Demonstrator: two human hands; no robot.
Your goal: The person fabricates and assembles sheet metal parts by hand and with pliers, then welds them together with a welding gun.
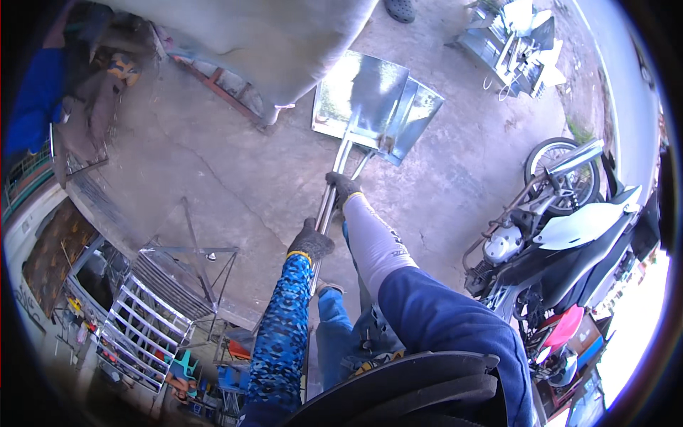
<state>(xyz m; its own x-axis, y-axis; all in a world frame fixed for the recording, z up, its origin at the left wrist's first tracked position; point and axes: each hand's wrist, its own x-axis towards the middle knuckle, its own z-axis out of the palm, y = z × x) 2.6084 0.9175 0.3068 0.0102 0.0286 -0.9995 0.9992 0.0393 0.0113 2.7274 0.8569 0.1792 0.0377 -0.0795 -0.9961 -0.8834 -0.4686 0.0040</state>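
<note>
Both of my hands wear dark grey gloves and grip long, shiny metal handles [328,208] that run away from my body. My left hand [311,242] is closed around them lower down, nearer my legs. Farther along, my right hand [343,186] wraps around the same bundle. At the far end are what look like two long-handled metal dustpans, lying on or just above the concrete. The larger dustpan [334,107] is square and mirror-bright. A second dustpan [421,119] sticks out at an angle to its right, partly covered by the first.
Several shiny sheet-metal pieces [516,50] are piled at the far right. A motorcycle [551,228] stands close on my right. Pale sheeting [263,43] hangs over the far left, with a dark clog [400,10] beyond. A metal rack [146,327] stands at near left.
</note>
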